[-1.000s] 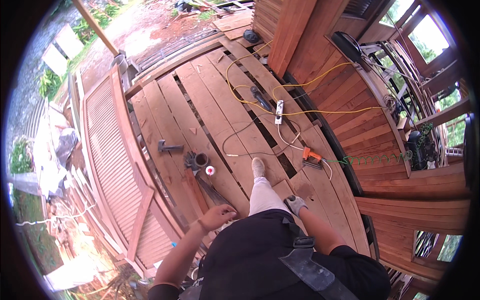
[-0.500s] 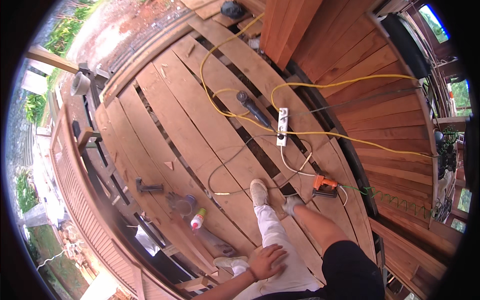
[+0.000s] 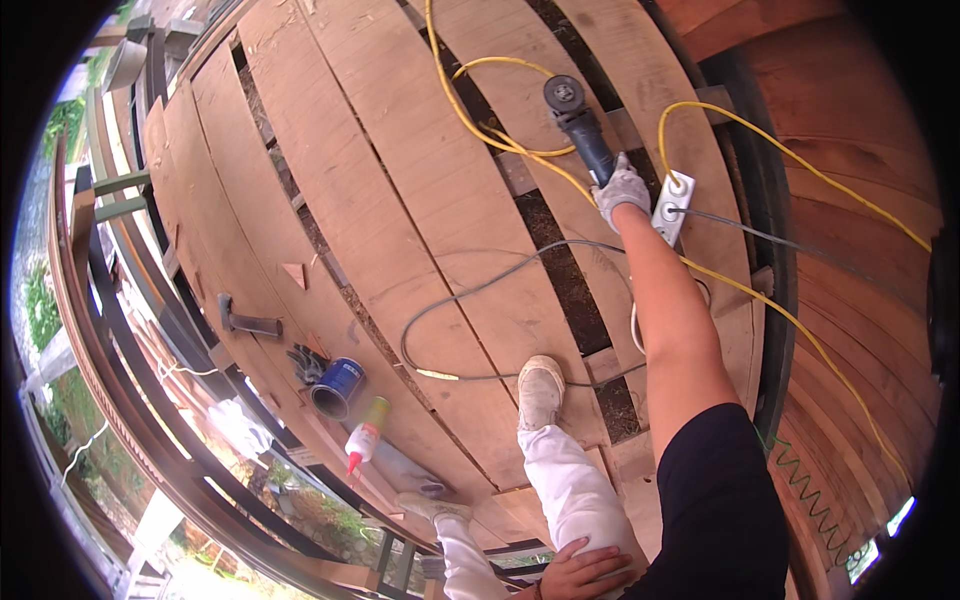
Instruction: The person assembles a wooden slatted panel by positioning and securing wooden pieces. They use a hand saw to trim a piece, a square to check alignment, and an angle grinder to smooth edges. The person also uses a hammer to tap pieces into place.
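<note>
My right hand point(image 3: 624, 192), in a light work glove, reaches far forward and is closed around the rear end of a dark angle grinder point(image 3: 588, 140). The grinder lies on the boards, its round disc end point(image 3: 564, 94) pointing away from me; the glove partly hides its body. A white power strip point(image 3: 673, 205) lies just right of the glove, with a dark plug in it. Bare and with spread fingers, my left hand point(image 3: 585, 572) rests on my trouser leg point(image 3: 575, 490) near the lower edge.
Yellow cord point(image 3: 560, 152) loops around the grinder, and a dark cable point(image 3: 455, 300) curls across the boards. Gaps point(image 3: 565, 265) run between planks. On the left lie a hammer point(image 3: 250, 318), a blue can point(image 3: 338, 388), a glue bottle point(image 3: 367, 436) and a dark glove point(image 3: 305, 362).
My right hand has moved forward from beside my foot to the grinder's rear end. The view has shifted closer; the orange tool is now out of sight. My left hand stays on my leg.
</note>
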{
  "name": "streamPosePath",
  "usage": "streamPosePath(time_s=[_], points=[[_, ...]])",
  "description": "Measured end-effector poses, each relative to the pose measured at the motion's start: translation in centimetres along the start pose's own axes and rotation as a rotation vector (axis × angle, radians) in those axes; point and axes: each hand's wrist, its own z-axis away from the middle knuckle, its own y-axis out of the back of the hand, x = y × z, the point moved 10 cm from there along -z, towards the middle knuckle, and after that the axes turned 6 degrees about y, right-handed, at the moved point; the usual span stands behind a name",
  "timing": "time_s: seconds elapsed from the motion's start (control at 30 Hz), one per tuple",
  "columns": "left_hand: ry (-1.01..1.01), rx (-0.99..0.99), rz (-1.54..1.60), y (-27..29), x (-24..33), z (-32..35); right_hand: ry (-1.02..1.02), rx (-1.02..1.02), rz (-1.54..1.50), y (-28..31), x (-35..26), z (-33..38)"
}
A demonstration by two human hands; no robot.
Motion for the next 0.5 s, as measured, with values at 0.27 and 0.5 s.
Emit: streamPosePath(time_s=[0.27, 0.5], points=[[0.085, -0.056, 0.023, -0.6, 0.3, 0.6, 0.001, -0.205, -0.607, 2.4, 1.5, 3.2], [0.079, 0.045, 0.013, 0.7, 1.2, 1.9, 0.191, -0.345, -0.566, 10.9, 1.5, 31.3]])
